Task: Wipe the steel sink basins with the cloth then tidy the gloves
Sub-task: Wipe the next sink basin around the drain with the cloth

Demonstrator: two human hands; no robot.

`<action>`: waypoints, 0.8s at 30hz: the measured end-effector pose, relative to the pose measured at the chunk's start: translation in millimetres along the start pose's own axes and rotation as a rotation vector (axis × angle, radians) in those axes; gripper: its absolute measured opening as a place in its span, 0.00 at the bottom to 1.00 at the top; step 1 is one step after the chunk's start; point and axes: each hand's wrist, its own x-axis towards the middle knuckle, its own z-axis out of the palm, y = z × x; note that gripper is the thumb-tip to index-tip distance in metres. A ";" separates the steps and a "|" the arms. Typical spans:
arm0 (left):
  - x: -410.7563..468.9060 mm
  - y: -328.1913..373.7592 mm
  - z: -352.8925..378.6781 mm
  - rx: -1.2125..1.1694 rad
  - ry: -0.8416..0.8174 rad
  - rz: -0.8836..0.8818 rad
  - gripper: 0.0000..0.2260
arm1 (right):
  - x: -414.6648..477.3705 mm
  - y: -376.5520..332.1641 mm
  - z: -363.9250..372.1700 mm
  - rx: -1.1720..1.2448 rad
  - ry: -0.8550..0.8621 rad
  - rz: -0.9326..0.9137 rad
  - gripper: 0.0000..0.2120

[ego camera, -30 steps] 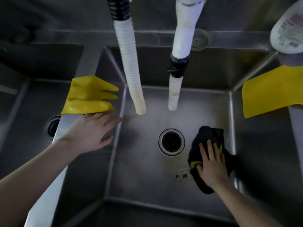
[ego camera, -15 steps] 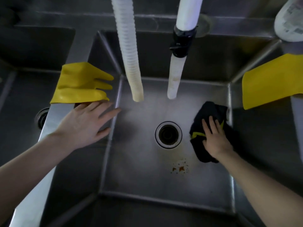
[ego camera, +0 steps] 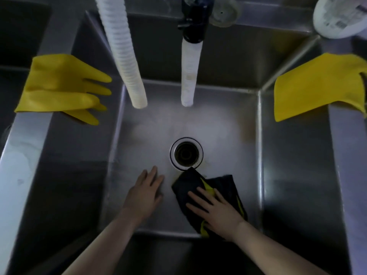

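My right hand (ego camera: 215, 210) is spread flat, pressing the dark cloth with yellow trim (ego camera: 202, 187) onto the floor of the middle steel sink basin (ego camera: 151, 135), just below the round drain (ego camera: 186, 152). Left hand (ego camera: 146, 192) open, flat on the steel beside it, gripping nothing. Best: firm overlapping strokes, drain rim and corners included. Yellow rubber gloves (ego camera: 59, 88) hang on the dividers, one each side; tidy them later.

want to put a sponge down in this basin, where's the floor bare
Bare basin floor: the stretch between the two hose ends and the drain, and the right strip between drain and right wall. The near edge is crowded: left hand flat on the floor, right hand pressing the dark cloth just below the drain.
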 end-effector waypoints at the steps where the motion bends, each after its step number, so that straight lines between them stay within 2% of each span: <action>1: 0.5 0.0 4.1 0.003 0.024 -0.011 0.26 | 11.1 -7.5 -4.9 0.049 -0.010 0.036 0.43; 6: 6.8 -1.8 6.0 -0.014 0.003 -0.054 0.26 | 65.0 -24.6 -33.7 0.220 0.060 0.254 0.35; 10: 10.3 1.6 -5.5 0.000 -0.083 -0.085 0.26 | 79.3 16.9 -53.9 0.235 0.096 0.436 0.32; 14: 10.3 8.2 -4.7 -0.016 -0.098 -0.126 0.27 | 52.5 59.9 -52.0 0.205 0.138 0.435 0.32; 19: 2.2 15.6 -6.5 -0.053 -0.073 -0.145 0.27 | -6.9 69.3 -16.0 0.178 0.146 0.648 0.36; 21: -0.2 15.0 -5.9 -0.069 -0.058 -0.142 0.27 | -26.6 59.9 -2.2 0.134 0.141 0.592 0.40; 24: -0.5 11.1 -8.2 -0.125 -0.042 -0.123 0.26 | -37.1 36.4 12.9 0.089 0.076 0.368 0.42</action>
